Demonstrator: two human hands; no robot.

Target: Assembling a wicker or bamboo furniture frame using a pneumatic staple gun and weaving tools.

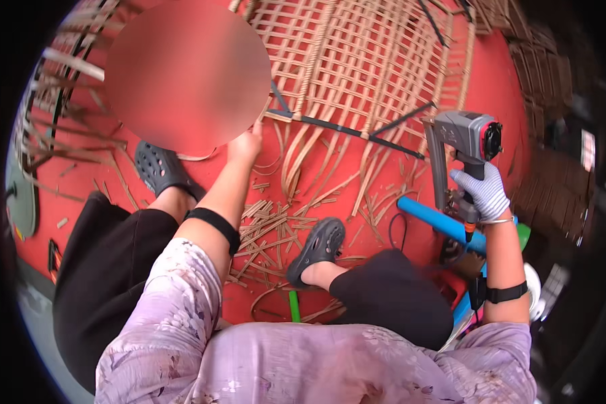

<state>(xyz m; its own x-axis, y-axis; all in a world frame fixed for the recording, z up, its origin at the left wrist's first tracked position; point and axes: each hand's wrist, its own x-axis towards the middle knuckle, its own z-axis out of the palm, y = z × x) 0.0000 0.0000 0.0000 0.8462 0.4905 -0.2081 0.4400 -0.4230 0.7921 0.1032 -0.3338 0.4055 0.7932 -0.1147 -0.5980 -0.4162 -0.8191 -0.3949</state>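
My right hand (485, 191), in a striped grey-and-white glove, is closed around the handle of a grey and black nail gun (463, 135). The tool is held up at the right, beside the corner of a woven rattan panel (357, 60) on a dark frame (343, 128). Bare and closed, my left hand (246, 144) is by the panel's near left corner. A blurred disc covers the area next to its fingertips, so what it grips cannot be made out. Loose strand ends (316, 151) hang from the panel's near edge toward me.
Cut rattan pieces (276, 232) litter the red floor (377, 236) between my feet in dark clogs (320, 246). A blue tube (438, 223) lies below the nail gun, and a green stick (294, 306) near my body. More woven frames stand at left (54, 128) and far right (552, 74).
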